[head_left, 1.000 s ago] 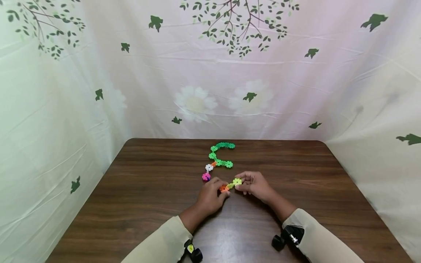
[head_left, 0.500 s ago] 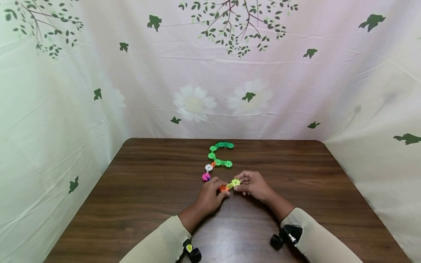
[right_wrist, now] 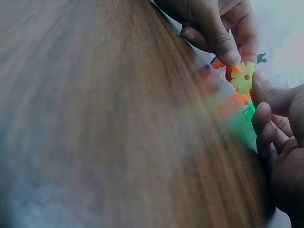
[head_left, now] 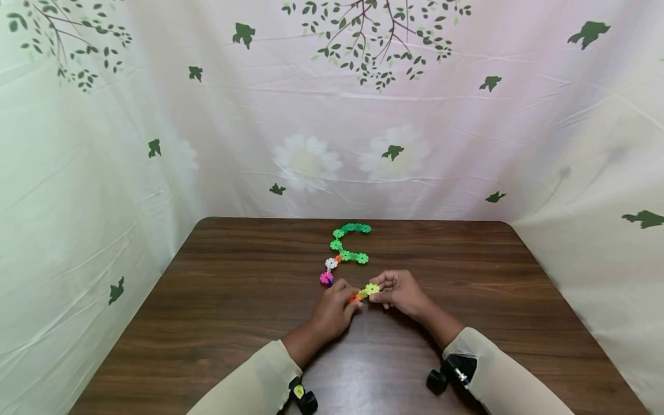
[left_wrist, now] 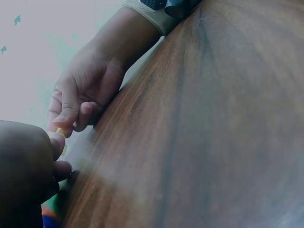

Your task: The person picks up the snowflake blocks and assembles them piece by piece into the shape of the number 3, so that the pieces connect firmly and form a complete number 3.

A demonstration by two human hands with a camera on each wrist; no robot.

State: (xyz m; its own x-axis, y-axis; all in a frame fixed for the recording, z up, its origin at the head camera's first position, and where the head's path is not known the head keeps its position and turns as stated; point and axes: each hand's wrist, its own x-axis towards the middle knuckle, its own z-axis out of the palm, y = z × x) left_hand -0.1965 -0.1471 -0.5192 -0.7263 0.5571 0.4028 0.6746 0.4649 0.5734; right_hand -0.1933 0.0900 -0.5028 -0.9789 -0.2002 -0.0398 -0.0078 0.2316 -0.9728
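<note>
A chain of notched plastic flower discs runs across the table. My left hand (head_left: pixel 329 311) pinches an orange disc (head_left: pixel 355 298) between thumb and fingers. Right of it, my right hand (head_left: pixel 404 293) pinches the yellow disc (head_left: pixel 372 289), which joins the orange one through a yellow-green disc. The right wrist view shows a pale yellow disc (right_wrist: pixel 242 78) between the two hands' fingertips. Beyond the left hand lie a pink disc (head_left: pixel 325 278), a white disc (head_left: pixel 331 263) and a curve of green discs (head_left: pixel 336 245). The left hand's fingers hide whatever lies between pink and orange.
The brown wooden table (head_left: pixel 233 276) carries the chain near its middle. A pale cloth (head_left: pixel 332 115) with printed leaves, birds and flowers hangs behind the table and along its sides. Black wrist cameras (head_left: pixel 437 381) sit on both sleeves.
The yellow disc has moved slightly left and down toward the orange disc and has tilted. The green, white and pink part has shifted very slightly. Both hands keep their grips.
</note>
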